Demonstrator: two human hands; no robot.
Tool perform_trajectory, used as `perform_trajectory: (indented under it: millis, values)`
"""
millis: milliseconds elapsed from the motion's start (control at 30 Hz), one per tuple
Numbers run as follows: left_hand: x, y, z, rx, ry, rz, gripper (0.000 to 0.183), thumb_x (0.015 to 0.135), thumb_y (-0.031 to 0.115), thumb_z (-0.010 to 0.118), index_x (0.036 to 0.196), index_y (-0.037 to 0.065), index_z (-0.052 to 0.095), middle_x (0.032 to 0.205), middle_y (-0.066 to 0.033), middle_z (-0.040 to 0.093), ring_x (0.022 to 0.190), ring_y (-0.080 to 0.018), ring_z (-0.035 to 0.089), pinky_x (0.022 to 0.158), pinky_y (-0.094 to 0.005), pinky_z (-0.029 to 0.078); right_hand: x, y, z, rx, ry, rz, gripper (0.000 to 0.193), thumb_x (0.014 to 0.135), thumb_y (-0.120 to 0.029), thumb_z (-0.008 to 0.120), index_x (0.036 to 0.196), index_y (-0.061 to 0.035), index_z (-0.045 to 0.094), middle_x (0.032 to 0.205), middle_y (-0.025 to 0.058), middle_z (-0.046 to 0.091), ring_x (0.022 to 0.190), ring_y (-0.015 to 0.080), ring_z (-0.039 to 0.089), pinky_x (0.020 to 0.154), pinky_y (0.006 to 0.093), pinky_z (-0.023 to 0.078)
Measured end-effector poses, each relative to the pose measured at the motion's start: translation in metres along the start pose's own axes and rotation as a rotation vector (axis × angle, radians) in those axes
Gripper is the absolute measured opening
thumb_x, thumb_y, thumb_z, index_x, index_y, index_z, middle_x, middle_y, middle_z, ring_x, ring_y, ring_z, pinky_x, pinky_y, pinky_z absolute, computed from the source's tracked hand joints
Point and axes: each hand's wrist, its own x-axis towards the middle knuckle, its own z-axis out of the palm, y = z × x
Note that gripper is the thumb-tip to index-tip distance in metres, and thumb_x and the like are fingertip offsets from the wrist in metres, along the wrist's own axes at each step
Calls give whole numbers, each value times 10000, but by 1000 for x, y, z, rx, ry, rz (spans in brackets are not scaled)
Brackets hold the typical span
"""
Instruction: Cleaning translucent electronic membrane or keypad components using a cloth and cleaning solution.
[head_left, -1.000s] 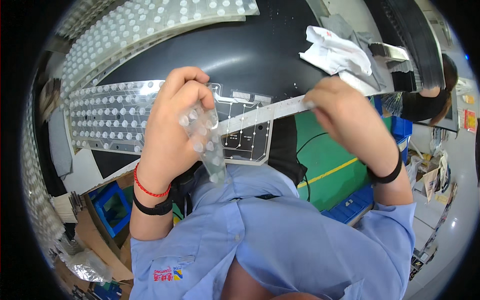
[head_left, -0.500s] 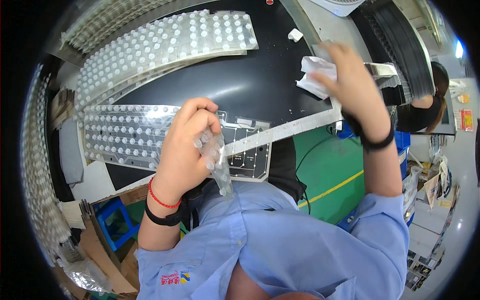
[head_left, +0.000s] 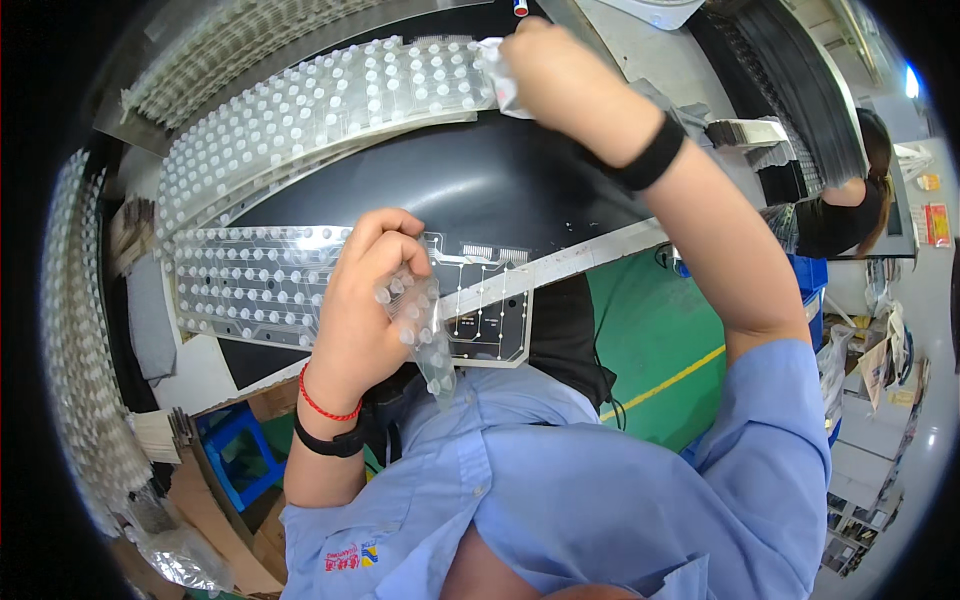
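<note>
Evidently left hand (head_left: 366, 305) tight round dotted film (head_left: 432, 352), right hand (head_left: 555, 78) round white cloth (head_left: 498, 80) (red shirt lettering (head_left: 340, 560)).

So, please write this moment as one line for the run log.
left hand: holds clear dotted film above printed circuit sheet | right hand: blurred, holds white cloth at right end of stacked dotted sheets

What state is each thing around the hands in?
Transparent plastic strip with whitish domes: tilted, gripped by left hand
White cloth: crumpled, in right hand
Transparent circuit sheet with pale traces: lying, overhanging black table's edge
Stacked transparent sheets with whitish domes: piled on table
</note>
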Motion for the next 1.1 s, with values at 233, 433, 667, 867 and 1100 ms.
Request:
perform_trajectory:
  millis: [233,433,667,867,1100]
  values:
    - [-6,-2,1,3,41,-14,200,714,-48,625,884,39,568,1161,-121,570,1015,-324,598,863,-362,494,-135,-61,-98,366,-450,-45,312,776,20,574,1083,41,626,1032,195,597,957,369,586,852,420,509]
    - [-6,-1,1,10,-19,-10,154,754,-32,608,878,39,551,1185,-148,538,1006,-247,555,869,-308,452,-147,-16,-158,404,-422,289,218,774,63,589,931,-24,713,897,168,655,898,365,638,805,406,512]
    - [0,-2,3,17,35,44,198,708,-76,596,879,18,559,1166,-141,557,926,-279,582,842,-342,486,-84,-31,-19,277,69,121,191,824,2,629,1011,19,664,1015,205,658,998,389,621,881,429,501]
    - [-6,0,3,23,44,15,183,723,-53,607,883,20,555,1166,-142,557,968,-282,581,866,-331,477,-176,-36,-135,623,-1104,62,230,704,66,649,890,-40,732,882,132,680,918,342,655,837,415,534]
    - [-2,-2,3,-24,11,-6,200,714,-62,587,893,20,550,1172,-137,549,974,-241,569,863,-314,470,-133,-35,-46,419,104,243,309,789,84,556,1050,-1,699,1076,198,658,973,388,620,884,438,511]
